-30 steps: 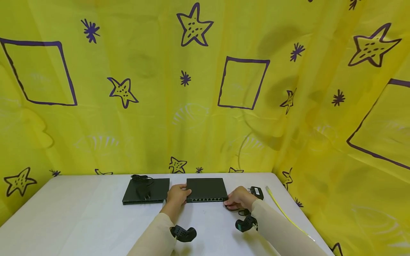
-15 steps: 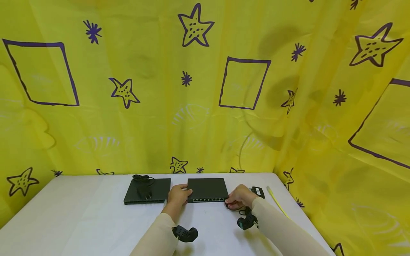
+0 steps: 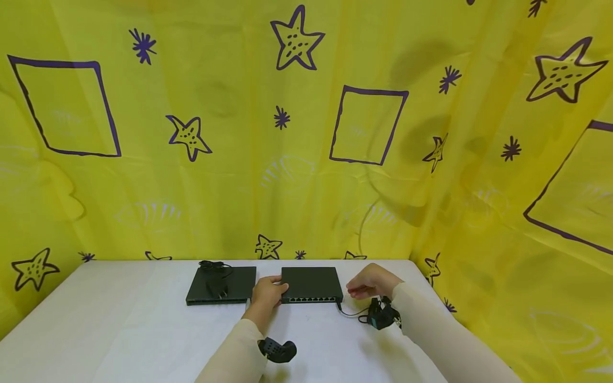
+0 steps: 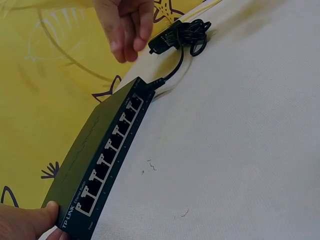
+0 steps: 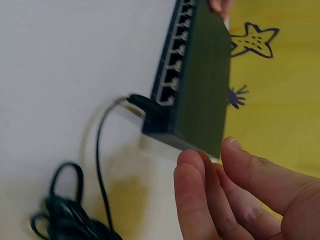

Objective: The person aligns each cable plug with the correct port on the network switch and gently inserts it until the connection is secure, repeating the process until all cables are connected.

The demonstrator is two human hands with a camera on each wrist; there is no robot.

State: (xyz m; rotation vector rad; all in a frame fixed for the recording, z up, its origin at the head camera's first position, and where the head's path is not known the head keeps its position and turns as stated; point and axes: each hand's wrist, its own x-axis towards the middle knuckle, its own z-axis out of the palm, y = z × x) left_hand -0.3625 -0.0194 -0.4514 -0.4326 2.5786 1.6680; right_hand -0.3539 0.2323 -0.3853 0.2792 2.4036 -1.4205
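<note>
A black TP-LINK Ethernet switch (image 3: 311, 284) lies on the table with its row of ports facing me. My left hand (image 3: 267, 293) grips its left end, the thumb (image 4: 48, 214) on the casing. At the opposite end, a black power plug (image 4: 156, 84) sits in the socket beside the ports. Its thin cord runs to a coiled cable bundle (image 4: 194, 32) and a black power adapter (image 4: 165, 41). Just right of the switch, my right hand (image 3: 372, 282) hovers with loosely bent fingers, thumb apart from them, holding nothing. The right wrist partly hides the adapter in the head view.
To the left lies another flat black device (image 3: 197, 292), with a black adapter (image 3: 216, 287) and its coiled cord on top. A yellow cable (image 4: 202, 9) shows behind the adapter in the left wrist view. A yellow patterned curtain (image 3: 230, 186) stands behind the white table (image 3: 119, 330).
My right hand has let go of the plug at the switch's right corner and moved right and up, leaving plug and cord visible. My left hand stays on the switch.
</note>
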